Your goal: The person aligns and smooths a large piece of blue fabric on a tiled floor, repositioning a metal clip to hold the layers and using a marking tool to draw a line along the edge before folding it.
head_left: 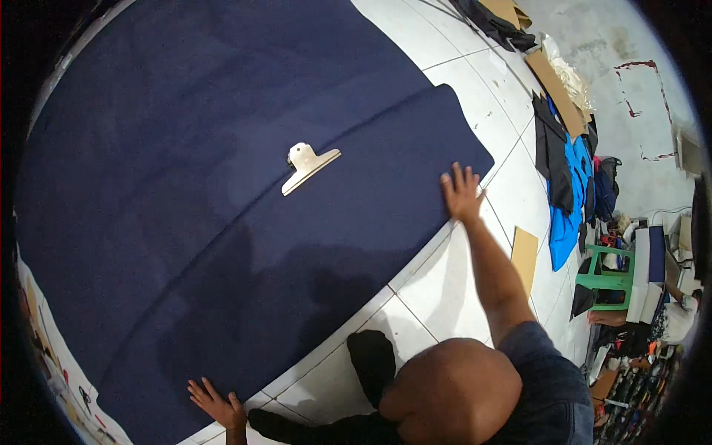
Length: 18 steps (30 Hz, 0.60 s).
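We have a large dark blue cloth (222,245) spread across the white tiled floor (445,289). A second layer of it seems to lie on top, its edge running as a long curve from lower left to upper right. A big metal clip (308,167) lies on that curve, though we cannot tell from here whether it bites the layers or only rests on them.

Both hands lie flat on the cloth. The left hand (215,404) presses the near corner at the lower edge. The right hand (461,194) reaches far out to the edge just below the rounded far corner. Neither grip closes on anything: the fingers are spread apart and the palms are down.

As we judge it, the step is smoothing and squaring the top layer. To do it well, we should keep the left palm planted as an anchor and sweep the right hand outward along the edge, away from the clip, so slack runs off the open side and does not bunch at the fold. We should press lightly, since a hard drag on smooth tile would pull the lower layer along. We should also watch that the two edges stay matched.

A black bundle (371,356) lies on the tiles beside the near edge, and cardboard (524,256) and a blue cloth (567,222) lie well apart.
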Each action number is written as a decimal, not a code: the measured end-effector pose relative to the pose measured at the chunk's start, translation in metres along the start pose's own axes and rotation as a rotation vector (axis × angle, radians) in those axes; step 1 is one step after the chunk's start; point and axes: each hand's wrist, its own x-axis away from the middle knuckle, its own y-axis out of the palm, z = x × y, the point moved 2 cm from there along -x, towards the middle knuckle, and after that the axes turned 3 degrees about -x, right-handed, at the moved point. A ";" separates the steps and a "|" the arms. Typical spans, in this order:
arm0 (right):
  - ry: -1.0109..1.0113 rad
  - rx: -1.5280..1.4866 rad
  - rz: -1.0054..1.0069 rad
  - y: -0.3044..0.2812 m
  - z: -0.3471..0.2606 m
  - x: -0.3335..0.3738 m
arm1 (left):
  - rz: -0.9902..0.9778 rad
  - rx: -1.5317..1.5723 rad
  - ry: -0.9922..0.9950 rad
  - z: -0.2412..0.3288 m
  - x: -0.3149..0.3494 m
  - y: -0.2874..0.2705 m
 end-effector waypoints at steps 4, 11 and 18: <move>-0.180 0.069 0.340 -0.038 -0.065 -0.063 | 0.016 -0.046 -0.002 0.000 0.001 0.000; -1.142 -0.324 0.381 0.019 -0.295 0.011 | -0.053 -0.055 -0.005 0.000 -0.002 0.001; -0.860 -0.154 -0.176 0.033 -0.324 0.021 | -0.095 0.015 0.004 -0.004 -0.003 0.000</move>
